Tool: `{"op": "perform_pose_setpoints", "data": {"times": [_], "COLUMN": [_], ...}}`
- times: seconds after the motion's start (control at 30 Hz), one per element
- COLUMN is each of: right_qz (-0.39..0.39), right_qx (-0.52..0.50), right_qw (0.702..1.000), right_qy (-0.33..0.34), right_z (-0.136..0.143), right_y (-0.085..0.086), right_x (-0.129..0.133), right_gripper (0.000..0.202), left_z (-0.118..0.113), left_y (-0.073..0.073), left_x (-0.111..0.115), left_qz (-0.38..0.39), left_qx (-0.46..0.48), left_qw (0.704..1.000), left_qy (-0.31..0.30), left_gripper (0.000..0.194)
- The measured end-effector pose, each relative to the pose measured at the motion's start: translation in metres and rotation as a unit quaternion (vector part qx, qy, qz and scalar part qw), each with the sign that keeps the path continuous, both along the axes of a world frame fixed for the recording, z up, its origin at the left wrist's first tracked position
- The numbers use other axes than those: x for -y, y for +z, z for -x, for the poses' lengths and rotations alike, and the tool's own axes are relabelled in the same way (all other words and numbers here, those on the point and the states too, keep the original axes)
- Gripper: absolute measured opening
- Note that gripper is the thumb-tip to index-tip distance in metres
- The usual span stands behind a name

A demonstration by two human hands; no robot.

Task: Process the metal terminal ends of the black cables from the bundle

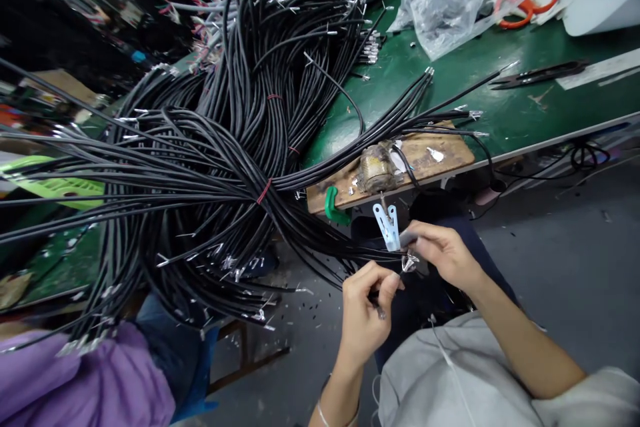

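Observation:
Over my lap, my left hand [367, 310] is closed with thumb and finger pinched on a thin black cable, most of it hidden by the fingers. Just to its right, my right hand [445, 255] pinches a small grey flat piece [409, 238], whose kind I cannot make out. Between the two hands lie silvery stripped wire ends [411, 261] of black cables coming from the left. A light blue clothespin [387, 225] hangs beside my right fingertips, below a small motor-like metal cylinder [376, 168] on a wooden board [440, 150].
A large heap of black cables [210, 147], some tied with red bands, covers the green table [520, 113]. A green clamp [336, 205] grips the board. Pliers [540, 75], orange-handled scissors [530, 8] and plastic bags [450, 7] lie farther back. Other people sit at left and far side.

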State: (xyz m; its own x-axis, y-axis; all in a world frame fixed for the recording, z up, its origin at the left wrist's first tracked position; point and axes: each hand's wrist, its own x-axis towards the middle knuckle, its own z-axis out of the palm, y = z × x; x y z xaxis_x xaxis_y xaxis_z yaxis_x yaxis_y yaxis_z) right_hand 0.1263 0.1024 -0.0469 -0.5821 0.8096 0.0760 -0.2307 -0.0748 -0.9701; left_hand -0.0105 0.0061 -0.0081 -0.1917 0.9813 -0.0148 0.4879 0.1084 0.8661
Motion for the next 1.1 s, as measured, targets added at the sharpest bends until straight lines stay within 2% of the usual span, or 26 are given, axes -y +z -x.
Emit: {"op": "perform_pose_setpoints", "data": {"times": [0.07,0.13,0.2,0.27,0.3,0.37,0.43,0.5,0.53,0.6,0.67,0.7,0.77,0.83,0.9,0.97,1.03,1.1], "right_qz": [-0.016,0.004,0.052,0.068,0.044,-0.065,-0.201,-0.293,-0.307,-0.257,-0.119,-0.043,0.065,0.102,0.095,0.049,-0.049,-0.178], "right_qx": [-0.041,-0.064,-0.089,-0.099,-0.09,-0.052,-0.011,0.013,0.016,-0.005,-0.052,-0.073,-0.097,-0.101,-0.077,-0.019,0.05,0.081], "right_qw": [0.997,0.995,0.994,0.993,0.993,0.98,0.937,0.899,0.897,0.931,0.98,0.992,0.993,0.989,0.991,0.995,0.983,0.949], "right_qy": [0.063,0.081,0.047,-0.021,-0.068,-0.183,-0.285,-0.325,-0.318,-0.26,-0.151,-0.096,-0.03,-0.024,-0.044,-0.086,-0.17,-0.247], "right_z": [-0.001,0.003,0.01,0.018,0.022,0.027,0.03,0.031,0.03,0.028,0.024,0.022,0.017,0.013,0.01,0.01,0.013,0.018], "right_y": [-0.003,-0.003,-0.002,0.002,0.003,0.004,0.001,-0.002,-0.004,-0.004,0.0,0.002,0.007,0.011,0.015,0.016,0.016,0.014], "right_x": [0.0,0.004,0.011,0.019,0.024,0.031,0.036,0.037,0.036,0.033,0.029,0.028,0.024,0.02,0.019,0.021,0.027,0.033], "right_gripper": [0.023,0.017,0.019,0.021,0.019,0.012,0.006,0.01,0.011,0.006,0.007,0.01,0.015,0.021,0.028,0.026,0.018,0.018], "left_z": [0.001,0.002,0.003,0.003,0.001,-0.002,-0.007,-0.01,-0.01,-0.008,-0.002,0.002,0.007,0.009,0.008,0.003,-0.002,-0.008], "left_y": [0.0,0.0,0.0,-0.001,-0.001,-0.001,-0.001,-0.001,-0.001,-0.002,-0.003,-0.003,-0.003,-0.002,-0.002,-0.003,-0.005,-0.006], "left_x": [-0.001,-0.002,-0.002,-0.002,-0.002,-0.002,-0.002,-0.002,-0.002,-0.002,-0.004,-0.004,-0.005,-0.006,-0.005,-0.003,-0.002,0.0], "left_qz": [0.003,0.011,0.017,0.016,0.016,0.017,0.017,0.012,0.011,0.008,-0.009,-0.021,-0.036,-0.032,-0.022,-0.022,-0.028,-0.037], "left_qx": [0.019,0.047,0.082,0.119,0.135,0.159,0.162,0.156,0.154,0.156,0.159,0.157,0.146,0.126,0.105,0.088,0.069,0.05], "left_qw": [1.0,0.999,0.996,0.993,0.991,0.986,0.984,0.984,0.983,0.984,0.986,0.987,0.989,0.991,0.994,0.996,0.996,0.995], "left_qy": [-0.004,-0.01,-0.011,-0.002,0.008,0.035,0.065,0.088,0.095,0.088,0.053,0.033,0.005,0.001,0.008,0.026,0.053,0.082], "left_gripper": [0.036,0.041,0.045,0.045,0.044,0.043,0.043,0.044,0.044,0.044,0.042,0.04,0.039,0.04,0.04,0.036,0.031,0.029]}}
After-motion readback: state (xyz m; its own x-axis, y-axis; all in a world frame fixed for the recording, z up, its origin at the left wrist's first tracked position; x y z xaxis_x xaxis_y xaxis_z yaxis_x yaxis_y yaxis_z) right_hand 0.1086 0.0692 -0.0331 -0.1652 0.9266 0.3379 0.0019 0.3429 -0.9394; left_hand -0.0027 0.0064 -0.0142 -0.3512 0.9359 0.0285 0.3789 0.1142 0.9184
